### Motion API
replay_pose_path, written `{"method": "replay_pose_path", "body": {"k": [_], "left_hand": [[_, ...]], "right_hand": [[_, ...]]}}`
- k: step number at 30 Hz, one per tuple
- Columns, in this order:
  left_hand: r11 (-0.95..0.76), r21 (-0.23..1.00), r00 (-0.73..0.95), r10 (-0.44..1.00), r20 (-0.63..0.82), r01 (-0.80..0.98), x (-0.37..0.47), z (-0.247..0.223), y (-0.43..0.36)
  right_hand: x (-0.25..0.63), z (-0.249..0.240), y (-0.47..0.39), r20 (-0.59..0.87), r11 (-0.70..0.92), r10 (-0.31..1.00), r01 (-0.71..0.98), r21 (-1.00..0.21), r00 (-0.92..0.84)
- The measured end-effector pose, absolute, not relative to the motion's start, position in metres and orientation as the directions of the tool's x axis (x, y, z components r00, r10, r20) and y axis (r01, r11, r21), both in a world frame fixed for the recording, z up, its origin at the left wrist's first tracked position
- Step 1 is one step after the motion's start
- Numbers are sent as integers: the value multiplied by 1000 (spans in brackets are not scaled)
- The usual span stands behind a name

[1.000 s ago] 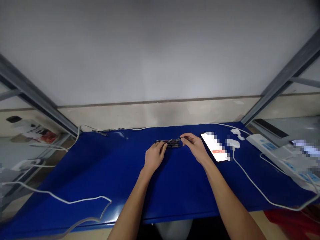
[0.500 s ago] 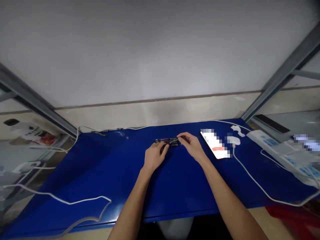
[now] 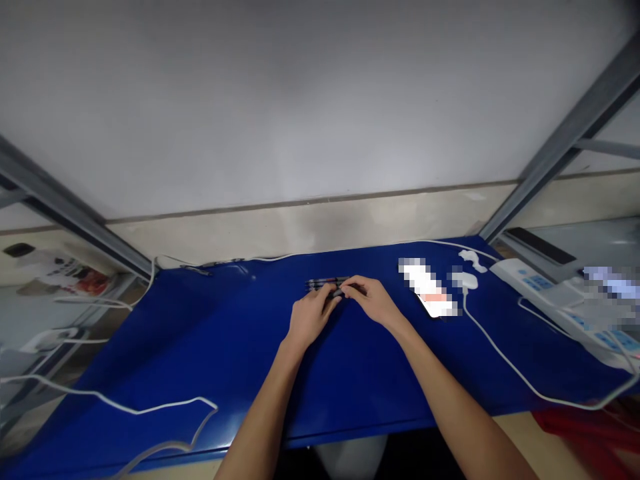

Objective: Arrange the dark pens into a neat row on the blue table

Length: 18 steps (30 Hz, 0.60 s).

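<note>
Several dark pens (image 3: 316,283) lie side by side on the blue table (image 3: 225,347), just beyond my fingertips. My left hand (image 3: 309,316) is closed on a dark pen (image 3: 337,293) at the near side of the row. My right hand (image 3: 371,297) pinches the right part of the same pen, its fingertips nearly touching those of the left. The hands partly hide the pens' right ends, and the pen's tip is too small to make out.
A lit phone (image 3: 436,300) lies right of my hands, beside a white charger (image 3: 466,281) with a cable. A white power strip (image 3: 530,283) is at the right edge. Another white cable (image 3: 165,402) crosses the left side. The wall (image 3: 310,227) stands behind.
My right hand has moved left and slightly nearer, closing in on my left hand. The slim pen part that slanted between the hands is now mostly covered by fingers.
</note>
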State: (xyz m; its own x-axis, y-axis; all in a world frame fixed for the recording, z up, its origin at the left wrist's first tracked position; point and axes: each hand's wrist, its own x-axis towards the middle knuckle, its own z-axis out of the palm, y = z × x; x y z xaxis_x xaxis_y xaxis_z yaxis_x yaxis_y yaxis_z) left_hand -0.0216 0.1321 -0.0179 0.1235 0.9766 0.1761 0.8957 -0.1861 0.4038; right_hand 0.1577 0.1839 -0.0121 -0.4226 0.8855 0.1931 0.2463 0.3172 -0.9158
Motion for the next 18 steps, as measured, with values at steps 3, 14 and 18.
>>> {"method": "replay_pose_path", "body": {"k": [3, 14, 18], "left_hand": [[-188, 401, 135, 978, 157, 896, -21, -19, 132], [-175, 419, 112, 979, 171, 891, -19, -20, 133], [-173, 408, 115, 980, 165, 896, -19, -20, 133]], "right_hand": [[155, -12, 182, 209, 325, 878, 216, -921, -430], [155, -9, 180, 229, 388, 888, 380, -840, -399], [153, -13, 180, 238, 397, 898, 447, -802, -370]]}}
